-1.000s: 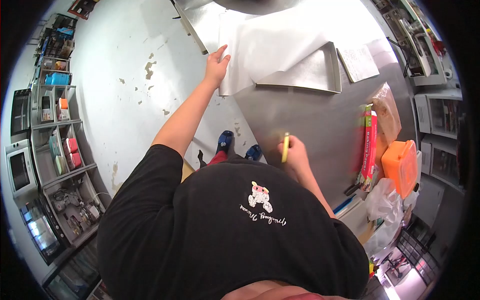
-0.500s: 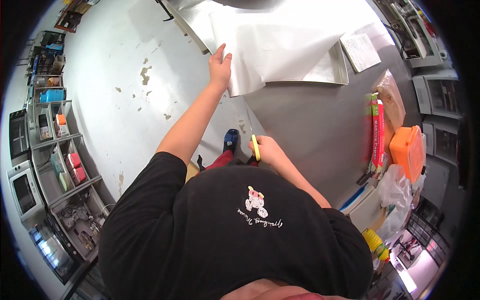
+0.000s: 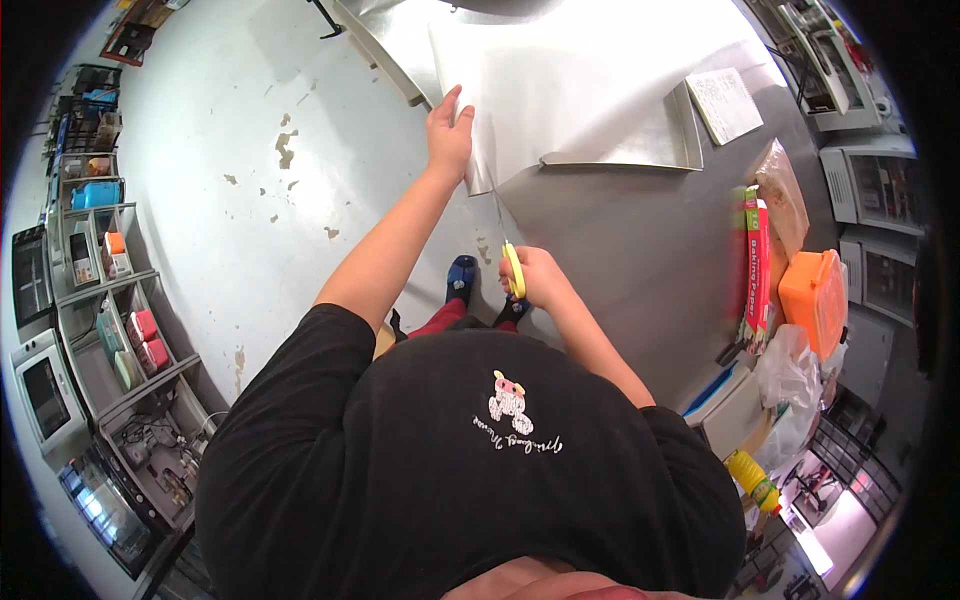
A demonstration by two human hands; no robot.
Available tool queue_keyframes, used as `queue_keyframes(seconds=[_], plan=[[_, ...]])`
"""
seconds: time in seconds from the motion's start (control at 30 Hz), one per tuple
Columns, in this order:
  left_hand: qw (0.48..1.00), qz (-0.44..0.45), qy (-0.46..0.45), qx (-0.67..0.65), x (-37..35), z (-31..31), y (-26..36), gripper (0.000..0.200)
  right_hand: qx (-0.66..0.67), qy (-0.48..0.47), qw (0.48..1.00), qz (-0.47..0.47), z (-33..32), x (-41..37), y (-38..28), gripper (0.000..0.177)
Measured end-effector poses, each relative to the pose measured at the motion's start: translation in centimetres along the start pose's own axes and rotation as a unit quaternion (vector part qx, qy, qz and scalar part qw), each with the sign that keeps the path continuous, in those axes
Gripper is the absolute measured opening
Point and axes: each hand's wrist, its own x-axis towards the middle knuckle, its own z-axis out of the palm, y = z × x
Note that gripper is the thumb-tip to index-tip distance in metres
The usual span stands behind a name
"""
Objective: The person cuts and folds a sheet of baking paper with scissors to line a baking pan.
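Observation:
A wide white sheet of baking paper (image 3: 560,85) lies over a metal tray (image 3: 692,130), whose front and right rims show. At the sheet's left edge my left hand (image 3: 450,138) grips the paper, thumb on one side and fingers on the other. Yellow-handled scissors (image 3: 515,270) are in my right hand (image 3: 538,277), their thin blades pointing up to the paper's near left corner. The blade tips overlap that corner in this view.
On the grey metal table (image 3: 600,240) lie a written notepad (image 3: 724,105), a red baking paper box (image 3: 754,270), an orange container (image 3: 812,300) and plastic bags (image 3: 790,375). A yellow bottle (image 3: 750,480) stands near my right side. Shelves with appliances (image 3: 50,385) line the left.
My right hand has raised the scissors from below the table edge up to the paper's near corner. My left hand has shifted slightly right with the sheet, which now lies flatter over the tray.

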Motion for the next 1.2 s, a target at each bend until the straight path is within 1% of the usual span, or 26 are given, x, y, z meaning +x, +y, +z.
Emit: queue_keyframes(seconds=[0.03, 0.1, 0.17, 0.37, 0.5, 0.53, 0.6, 0.63, 0.67, 0.7, 0.8, 0.87, 0.9, 0.97, 1.0, 1.03, 1.07, 1.1, 1.13, 1.17, 1.2], plan=[[1.0, -0.004, 0.0, 0.005, -0.1, 0.0, 0.2, 0.042, 0.0, 0.0, 1.0, 0.001, 0.0, 0.1, 0.0, 0.019], [1.0, -0.008, -0.001, 0.009, -0.2, 0.0, 0.7, 0.042, -0.017, 0.01, 1.0, 0.0, 0.0, 0.2, 0.1, 0.027], [0.999, -0.004, 0.004, 0.038, -0.2, -0.1, 0.7, 0.043, -0.021, 0.009, 1.0, -0.002, -0.1, 0.2, 0.1, 0.027], [1.0, -0.005, -0.003, 0.009, 0.0, -0.1, 0.3, 0.045, -0.025, 0.011, 1.0, 0.0, -0.1, -0.1, -0.2, 0.024], [1.0, -0.015, -0.005, 0.015, 0.0, -0.2, 0.0, 0.045, -0.034, 0.008, 0.999, 0.004, -0.1, 0.2, 0.0, 0.022], [0.999, -0.01, -0.013, -0.029, 0.2, -0.2, -0.4, 0.043, -0.035, 0.008, 0.999, 0.004, -0.1, 0.1, 0.0, 0.022], [0.997, -0.004, -0.021, -0.073, 0.5, -0.4, -1.1, 0.041, -0.03, 0.006, 1.0, -0.004, -0.1, 0.1, -0.1, 0.022], [0.969, -0.098, -0.054, -0.221, 0.6, -0.8, -0.8, 0.037, -0.031, 0.006, 1.0, -0.004, -0.1, 0.1, 0.1, 0.022], [0.909, -0.19, -0.084, -0.362, 0.7, -0.9, -0.5, 0.033, -0.033, 0.009, 0.999, -0.006, 0.0, 0.2, 0.3, 0.021], [0.909, -0.19, -0.084, -0.362, 0.6, -0.8, -0.3, 0.033, -0.035, 0.012, 0.999, -0.009, 0.0, 0.3, 0.4, 0.021], [0.91, -0.166, -0.08, -0.372, -0.2, -0.1, 1.2, 0.033, -0.03, 0.024, 0.999, 0.002, 0.2, -0.1, -0.2, 0.02], [0.928, -0.09, -0.108, -0.345, -1.1, 0.0, 1.9, 0.043, -0.022, 0.021, 1.0, 0.003, 0.2, 0.0, -0.1, 0.02], [0.928, -0.09, -0.107, -0.346, -1.2, -0.1, 2.1, 0.043, -0.014, 0.018, 1.0, 0.003, 0.1, 0.0, -0.2, 0.019], [0.895, -0.07, -0.155, -0.413, -1.1, -0.4, 1.2, 0.049, -0.024, 0.012, 1.0, 0.016, -0.2, -0.2, -0.4, 0.019], [0.894, -0.069, -0.156, -0.414, -0.8, -0.4, 0.9, 0.049, -0.033, 0.008, 0.999, 0.029, -0.4, -0.3, -0.5, 0.019], [0.905, -0.05, -0.149, -0.395, -0.1, -0.3, 0.0, 0.051, -0.033, 0.009, 0.999, 0.028, -0.9, -0.2, 0.0, 0.019], [0.915, -0.031, -0.142, -0.375, 0.3, -0.3, 0.1, 0.053, -0.133, 0.011, 0.991, 0.012, -1.4, -0.1, 0.7, 0.025], [0.915, -0.029, -0.145, -0.376, 0.6, -0.3, 0.2, 0.053, -0.232, 0.015, 0.973, -0.005, -2.2, -0.1, 1.3, 0.033], [0.952, 0.074, -0.143, -0.259, 0.8, -0.1, 1.3, 0.052, -0.231, 0.019, 0.973, -0.007, -2.9, -0.8, 1.3, 0.033], [0.968, 0.174, -0.117, -0.141, 0.9, 0.2, 2.8, 0.051, -0.255, 0.013, 0.967, -0.001, -3.5, -1.9, 1.2, 0.035], [0.963, 0.243, -0.09, -0.079, 1.3, 0.6, 4.5, 0.049, -0.276, 0.01, 0.961, 0.005, -4.0, -3.2, 1.1, 0.037]])
